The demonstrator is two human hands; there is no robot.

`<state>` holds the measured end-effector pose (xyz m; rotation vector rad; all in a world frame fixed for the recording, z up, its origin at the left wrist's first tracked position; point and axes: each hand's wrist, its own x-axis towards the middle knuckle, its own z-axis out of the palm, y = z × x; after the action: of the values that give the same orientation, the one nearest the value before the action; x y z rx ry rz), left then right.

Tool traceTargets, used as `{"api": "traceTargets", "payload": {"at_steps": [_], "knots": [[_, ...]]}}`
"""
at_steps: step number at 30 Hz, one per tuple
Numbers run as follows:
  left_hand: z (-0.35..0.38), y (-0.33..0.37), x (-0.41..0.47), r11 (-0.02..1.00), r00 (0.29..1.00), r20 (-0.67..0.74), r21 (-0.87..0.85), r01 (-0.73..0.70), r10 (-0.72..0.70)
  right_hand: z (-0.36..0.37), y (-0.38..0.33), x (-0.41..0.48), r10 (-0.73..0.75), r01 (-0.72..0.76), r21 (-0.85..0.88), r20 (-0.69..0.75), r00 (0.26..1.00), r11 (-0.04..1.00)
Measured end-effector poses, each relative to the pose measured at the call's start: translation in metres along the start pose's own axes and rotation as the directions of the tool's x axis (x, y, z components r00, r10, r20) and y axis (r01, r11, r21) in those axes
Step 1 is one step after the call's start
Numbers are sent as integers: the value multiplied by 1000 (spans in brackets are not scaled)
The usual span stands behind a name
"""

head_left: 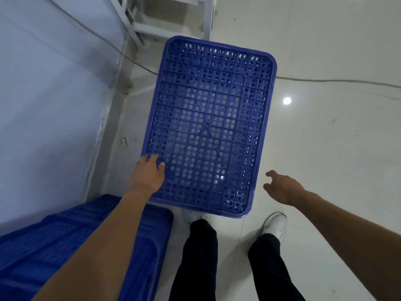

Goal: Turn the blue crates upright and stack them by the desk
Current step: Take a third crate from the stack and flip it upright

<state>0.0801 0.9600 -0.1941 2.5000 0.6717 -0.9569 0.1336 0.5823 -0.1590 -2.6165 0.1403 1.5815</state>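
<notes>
Two blue crates are seen on the pale floor point(325, 137): the perforated crate point(208, 127) extends ahead of the left hand point(148, 174), whose fingers point(159, 162) are curled over its near left corner, while the second crate point(86, 242) lies below that forearm. The right hand point(282, 186) is held open, empty, just right of the perforated crate.
</notes>
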Motion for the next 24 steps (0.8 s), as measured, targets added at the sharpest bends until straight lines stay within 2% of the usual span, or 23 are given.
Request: {"api": "traceTargets", "payload": {"at_steps": [3, 6, 11, 15, 20, 24], "knots": [[8, -19, 10, 1000, 994, -108, 5, 18, -18, 9, -4, 27, 13, -12, 68, -16, 1000, 998], [15, -35, 12, 1000, 988, -155, 25, -11, 15, 18, -10, 47, 45, -38, 177, -36, 998, 984], [23, -43, 13, 1000, 992, -130, 3, 8, -7, 31, -16, 75, 118, -79, 344, -95, 989, 936], [24, -40, 22, 990, 992, -105, -128, 59, -72, 33, -16, 90, 192, -69, 509, -194, 962, 858], [17, -32, 35, 950, 995, -21, -301, 87, -98, 33, -10, 98, 186, -70, 506, -182, 965, 860], [21, -17, 35, 943, 993, 29, -312, 118, -114, 31, 1, 99, 186, -74, 455, -208, 960, 887]]}}
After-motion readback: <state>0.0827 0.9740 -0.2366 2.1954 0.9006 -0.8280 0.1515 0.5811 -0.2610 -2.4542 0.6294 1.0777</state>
